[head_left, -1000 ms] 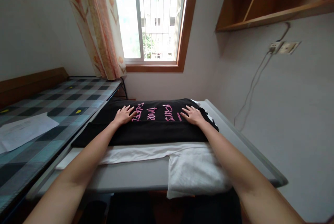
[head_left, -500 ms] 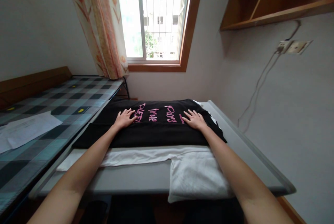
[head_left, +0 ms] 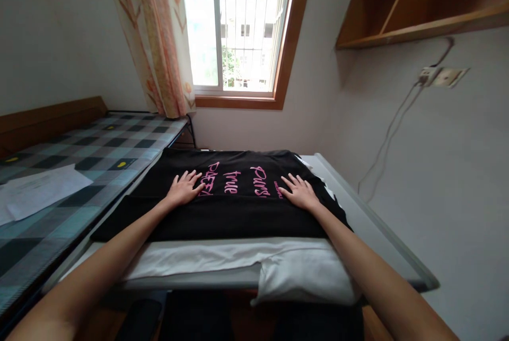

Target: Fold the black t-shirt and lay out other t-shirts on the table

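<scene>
A black garment with pink lettering [head_left: 238,216] lies spread across a grey table [head_left: 382,240], its near part folded over in a strip. My left hand [head_left: 183,189] rests flat on it by the left end of the lettering, fingers spread. On the right end of the lettering lies my right hand [head_left: 299,191], palm down with the fingers apart. Beneath the black garment, a white cloth [head_left: 306,272] shows along the near side and hangs over the table's front edge. Neither hand grips anything.
To the left stands a bed with a checked cover [head_left: 139,145], papers [head_left: 47,192] on it. A curtain [head_left: 159,38] hangs beside the window. On the right wall are a wooden shelf [head_left: 417,25] and a socket [head_left: 449,77] with a dangling cable [head_left: 387,137].
The black garment has come nearer to the table's front edge, covering more of the white cloth. Both hands have stayed flat on it and sit slightly lower and farther apart in view.
</scene>
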Demonstrator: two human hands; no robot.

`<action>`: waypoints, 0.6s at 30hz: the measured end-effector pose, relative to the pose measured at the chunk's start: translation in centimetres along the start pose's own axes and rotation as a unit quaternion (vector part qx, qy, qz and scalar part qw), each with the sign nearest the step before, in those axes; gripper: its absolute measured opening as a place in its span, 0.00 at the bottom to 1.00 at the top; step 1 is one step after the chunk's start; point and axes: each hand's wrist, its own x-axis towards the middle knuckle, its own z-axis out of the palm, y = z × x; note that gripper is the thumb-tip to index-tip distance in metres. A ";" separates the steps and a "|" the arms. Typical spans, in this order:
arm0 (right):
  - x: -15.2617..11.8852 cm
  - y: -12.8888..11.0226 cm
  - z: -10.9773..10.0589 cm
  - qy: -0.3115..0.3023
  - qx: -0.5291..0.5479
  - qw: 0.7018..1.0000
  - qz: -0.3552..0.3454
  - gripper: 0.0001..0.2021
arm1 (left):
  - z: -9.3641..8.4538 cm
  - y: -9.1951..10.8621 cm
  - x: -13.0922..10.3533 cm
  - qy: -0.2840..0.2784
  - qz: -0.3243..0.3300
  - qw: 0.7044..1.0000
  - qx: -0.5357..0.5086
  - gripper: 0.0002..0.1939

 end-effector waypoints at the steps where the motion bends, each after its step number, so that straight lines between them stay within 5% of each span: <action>1: -0.4 0.1 0.2 0.002 -0.002 1.000 -0.002 0.35 | 0.0 0.0 -0.4 -0.002 0.002 1.000 0.002 0.35; 18: -3.7 -0.1 0.0 0.021 0.003 1.000 -0.007 0.34 | -0.3 0.1 -2.6 0.000 0.017 1.000 -0.007 0.35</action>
